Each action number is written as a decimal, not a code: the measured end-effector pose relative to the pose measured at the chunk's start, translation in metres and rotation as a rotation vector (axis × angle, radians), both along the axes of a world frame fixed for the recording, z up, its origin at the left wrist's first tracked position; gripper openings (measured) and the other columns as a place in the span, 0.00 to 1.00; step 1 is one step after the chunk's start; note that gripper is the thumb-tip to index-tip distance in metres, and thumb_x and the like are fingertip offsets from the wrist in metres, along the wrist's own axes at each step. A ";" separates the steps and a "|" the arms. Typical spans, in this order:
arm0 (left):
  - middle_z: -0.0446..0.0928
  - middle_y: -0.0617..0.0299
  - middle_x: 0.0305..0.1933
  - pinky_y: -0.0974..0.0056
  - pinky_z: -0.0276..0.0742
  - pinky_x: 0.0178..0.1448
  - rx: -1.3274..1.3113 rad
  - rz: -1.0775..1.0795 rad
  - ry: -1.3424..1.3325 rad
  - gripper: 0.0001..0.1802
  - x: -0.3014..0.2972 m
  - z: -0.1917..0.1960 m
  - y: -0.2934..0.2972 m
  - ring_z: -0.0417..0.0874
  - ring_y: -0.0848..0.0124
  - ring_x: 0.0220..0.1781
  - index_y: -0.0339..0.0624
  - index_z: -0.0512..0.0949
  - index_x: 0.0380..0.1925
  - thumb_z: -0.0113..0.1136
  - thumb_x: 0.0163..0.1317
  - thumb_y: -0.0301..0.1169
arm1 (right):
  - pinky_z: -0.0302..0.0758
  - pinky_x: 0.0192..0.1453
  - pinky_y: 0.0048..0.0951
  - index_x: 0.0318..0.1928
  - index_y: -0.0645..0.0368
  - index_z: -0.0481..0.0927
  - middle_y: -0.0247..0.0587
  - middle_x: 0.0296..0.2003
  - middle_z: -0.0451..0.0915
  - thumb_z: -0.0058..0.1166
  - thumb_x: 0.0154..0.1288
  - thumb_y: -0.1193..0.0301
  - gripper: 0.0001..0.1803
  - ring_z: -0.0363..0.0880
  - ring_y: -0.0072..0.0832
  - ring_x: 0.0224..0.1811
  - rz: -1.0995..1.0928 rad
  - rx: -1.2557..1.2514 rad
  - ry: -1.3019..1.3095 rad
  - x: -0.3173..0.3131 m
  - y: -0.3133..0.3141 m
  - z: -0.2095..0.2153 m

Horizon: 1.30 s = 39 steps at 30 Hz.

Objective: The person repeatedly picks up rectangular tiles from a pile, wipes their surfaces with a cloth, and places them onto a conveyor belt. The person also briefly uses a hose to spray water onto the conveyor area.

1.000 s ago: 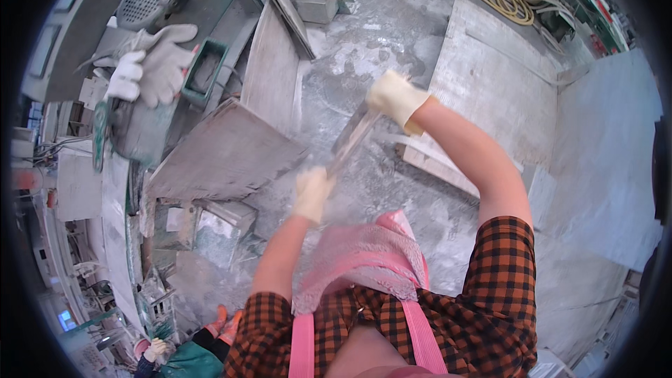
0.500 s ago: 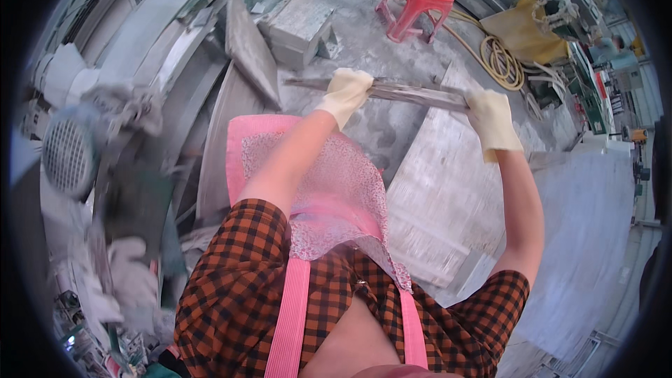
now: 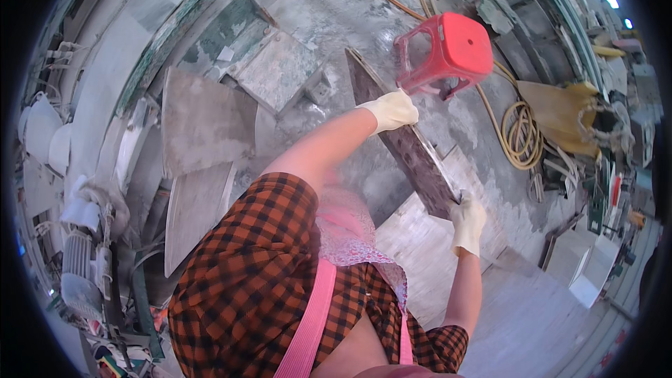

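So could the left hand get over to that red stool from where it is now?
Probably yes. The left hand sits on the upper edge of the long stone slab, and the red stool stands just beyond it with nothing between. But its grip is on the slab, which the right hand would then carry alone.

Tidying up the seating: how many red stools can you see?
1. The red stool stands on the dusty floor, just past the slab held by the left hand and right hand. Clutter may hide others.
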<state>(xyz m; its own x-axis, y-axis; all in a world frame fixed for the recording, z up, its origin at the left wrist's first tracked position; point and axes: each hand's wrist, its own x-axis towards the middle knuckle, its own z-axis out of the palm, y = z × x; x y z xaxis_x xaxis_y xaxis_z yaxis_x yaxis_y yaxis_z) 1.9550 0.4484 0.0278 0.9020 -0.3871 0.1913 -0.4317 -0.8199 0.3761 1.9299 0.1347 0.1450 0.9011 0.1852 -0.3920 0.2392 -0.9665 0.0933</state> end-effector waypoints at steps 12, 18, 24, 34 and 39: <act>0.84 0.44 0.33 0.52 0.84 0.42 0.211 0.249 0.416 0.11 0.193 -0.124 0.241 0.88 0.51 0.37 0.35 0.86 0.30 0.57 0.54 0.30 | 0.79 0.51 0.45 0.53 0.43 0.81 0.48 0.40 0.86 0.62 0.58 0.55 0.22 0.84 0.48 0.45 0.174 -0.031 0.270 0.246 0.249 -0.164; 0.85 0.45 0.33 0.53 0.84 0.42 0.244 0.493 0.486 0.10 0.209 -0.169 0.339 0.88 0.52 0.35 0.35 0.85 0.29 0.56 0.53 0.27 | 0.80 0.48 0.47 0.54 0.41 0.80 0.46 0.41 0.86 0.60 0.61 0.57 0.20 0.85 0.46 0.45 0.414 -0.048 0.275 0.343 0.358 -0.238; 0.83 0.39 0.35 0.51 0.84 0.41 -0.212 0.965 0.555 0.11 0.217 -0.209 0.356 0.88 0.48 0.36 0.31 0.84 0.31 0.53 0.55 0.24 | 0.81 0.41 0.47 0.42 0.47 0.78 0.42 0.38 0.85 0.58 0.63 0.55 0.13 0.85 0.45 0.41 0.693 0.001 0.206 0.427 0.423 -0.262; 0.82 0.35 0.38 0.46 0.82 0.47 -0.138 1.122 0.678 0.13 0.230 -0.202 0.392 0.86 0.44 0.40 0.29 0.81 0.36 0.50 0.59 0.27 | 0.74 0.47 0.46 0.41 0.53 0.78 0.47 0.36 0.82 0.56 0.62 0.76 0.07 0.79 0.48 0.43 0.888 0.591 0.126 0.521 0.507 -0.323; 0.82 0.39 0.47 0.49 0.78 0.57 -0.206 1.187 0.859 0.21 0.251 -0.224 0.417 0.84 0.41 0.44 0.33 0.81 0.45 0.41 0.70 0.36 | 0.70 0.63 0.41 0.55 0.56 0.75 0.56 0.56 0.74 0.60 0.54 0.78 0.25 0.70 0.53 0.61 1.199 0.130 0.002 0.540 0.545 -0.335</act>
